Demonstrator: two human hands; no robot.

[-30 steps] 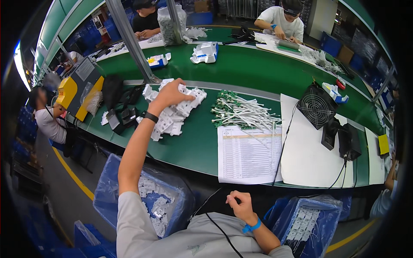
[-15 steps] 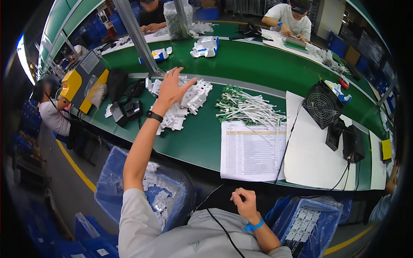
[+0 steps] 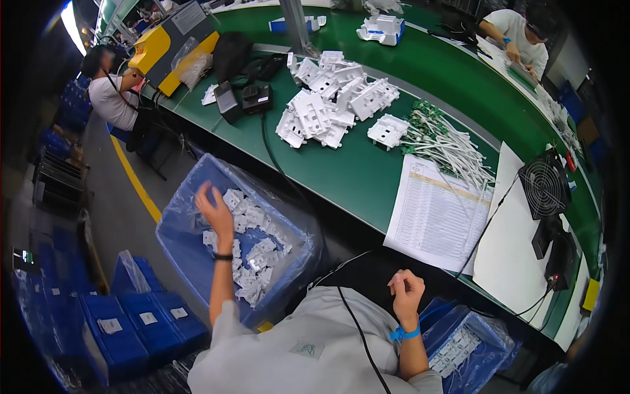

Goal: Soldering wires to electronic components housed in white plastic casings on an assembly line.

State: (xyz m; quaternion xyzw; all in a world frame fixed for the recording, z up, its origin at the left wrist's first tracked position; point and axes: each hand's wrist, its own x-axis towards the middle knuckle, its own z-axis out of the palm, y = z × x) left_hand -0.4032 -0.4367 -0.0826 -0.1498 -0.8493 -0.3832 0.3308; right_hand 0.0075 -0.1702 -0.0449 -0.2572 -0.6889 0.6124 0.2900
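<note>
My left hand (image 3: 215, 210) reaches over a lined blue bin (image 3: 180, 223) beside the bench, fingers apart and nothing visible in them. Below and beside it in the bin lie several white plastic housings (image 3: 262, 256). Held in front of my body, my right hand (image 3: 407, 287) is loosely curled closed, with no object showing in it. On the green bench a heap of white plastic housings (image 3: 312, 113) lies beyond both hands. One separate housing (image 3: 387, 131) rests at the heap's right, touching or close to a bundle of white cables with green circuit boards (image 3: 446, 141).
A printed sheet (image 3: 430, 210) lies near the bench edge, with white board (image 3: 508, 243) and a black fan (image 3: 545, 187) to its right. A second lined bin (image 3: 459, 348) stands at lower right. Co-workers sit at far left and far right. A metal post (image 3: 295, 26) rises behind the heap.
My left hand has moved from the heap on the bench back and down over the blue bin. The view has swung left. My right hand stays curled near my body.
</note>
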